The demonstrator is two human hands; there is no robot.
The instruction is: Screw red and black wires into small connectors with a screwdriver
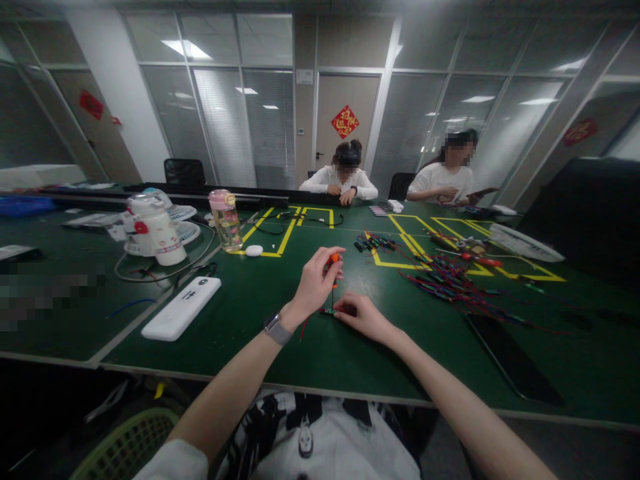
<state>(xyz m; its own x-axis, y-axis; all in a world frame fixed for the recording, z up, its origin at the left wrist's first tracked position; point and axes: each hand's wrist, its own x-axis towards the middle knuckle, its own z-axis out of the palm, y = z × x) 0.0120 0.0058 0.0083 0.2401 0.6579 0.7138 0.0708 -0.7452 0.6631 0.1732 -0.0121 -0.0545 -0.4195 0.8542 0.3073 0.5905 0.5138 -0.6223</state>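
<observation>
My left hand (318, 279) is closed around the orange handle of a screwdriver (335, 257). The shaft points straight down, and its tip meets a small green terminal block (327, 311) on the table. My right hand (364, 316) pinches the right end of that block between thumb and fingertips. A red wire (303, 329) runs from the block toward me. Details of the block are too small to make out.
To the right lie a large heap of red and blue wires (450, 283), a smaller bundle (375, 243) and a dark phone (513, 357). A white power bank (182, 309), a white bottle (159, 230) and a clear bottle (226, 222) stand or lie left. Two people sit across the green table (240, 333).
</observation>
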